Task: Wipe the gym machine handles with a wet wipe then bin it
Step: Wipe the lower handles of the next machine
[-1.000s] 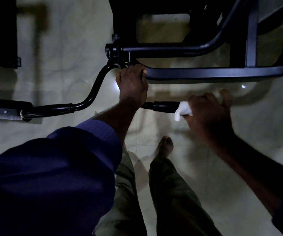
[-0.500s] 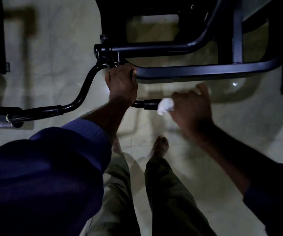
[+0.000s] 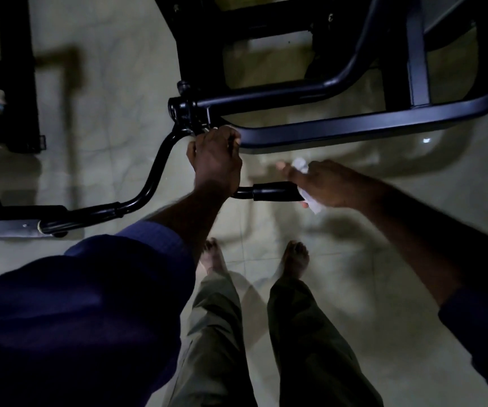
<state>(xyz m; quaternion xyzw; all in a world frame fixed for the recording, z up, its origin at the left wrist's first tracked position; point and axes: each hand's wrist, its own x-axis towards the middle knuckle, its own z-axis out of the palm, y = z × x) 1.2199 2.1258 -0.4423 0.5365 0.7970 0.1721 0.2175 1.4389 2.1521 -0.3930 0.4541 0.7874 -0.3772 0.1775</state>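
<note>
A black curved handlebar hangs in front of me in dim light. My left hand [image 3: 216, 160] grips the bar near its pivot joint [image 3: 187, 110]. The right grip [image 3: 275, 191], a black padded sleeve, sticks out to the right of that hand. My right hand [image 3: 325, 183] is closed over the end of this grip with a white wet wipe [image 3: 301, 165] bunched in it; wipe shows above and below the fingers. The left grip [image 3: 90, 214] lies bare at the left.
The machine's black frame tubes [image 3: 354, 127] run across the top right. Another dark stand [image 3: 19, 83] is at the upper left. Pale tiled floor [image 3: 383, 289] lies below, with my bare feet [image 3: 295, 257] and trouser legs under the bar.
My right hand has turned over the grip's end with the wipe, which now shows above the fingers. The left hand has stayed on the bar. The view has shifted slightly.
</note>
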